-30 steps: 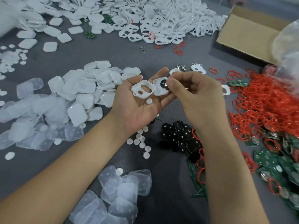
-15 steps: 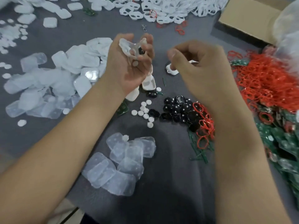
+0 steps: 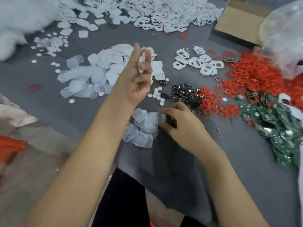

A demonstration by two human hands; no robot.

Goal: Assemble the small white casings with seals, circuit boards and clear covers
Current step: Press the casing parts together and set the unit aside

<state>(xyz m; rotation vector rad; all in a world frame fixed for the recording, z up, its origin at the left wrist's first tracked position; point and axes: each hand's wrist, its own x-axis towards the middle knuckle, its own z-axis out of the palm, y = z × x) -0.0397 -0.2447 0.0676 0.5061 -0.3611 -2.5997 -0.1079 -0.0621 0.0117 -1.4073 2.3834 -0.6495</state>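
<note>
- A white casing [image 3: 142, 63] is held upright in the curled fingers of the left hand [image 3: 139, 77], raised above the grey surface [image 3: 246, 161].
- A small dark part [image 3: 170, 121] is pinched in the right hand [image 3: 182, 125], low beside a small pile of clear covers [image 3: 141, 130].
- Black round parts [image 3: 183, 94] and white discs [image 3: 157, 95] lie just beyond.
- Red seals [image 3: 250, 74] and green circuit boards [image 3: 278, 126] are heaped at the right; a cardboard box [image 3: 239, 22] sits far right.

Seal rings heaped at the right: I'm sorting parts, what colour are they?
Red, seen in the head view: seal rings.
</note>
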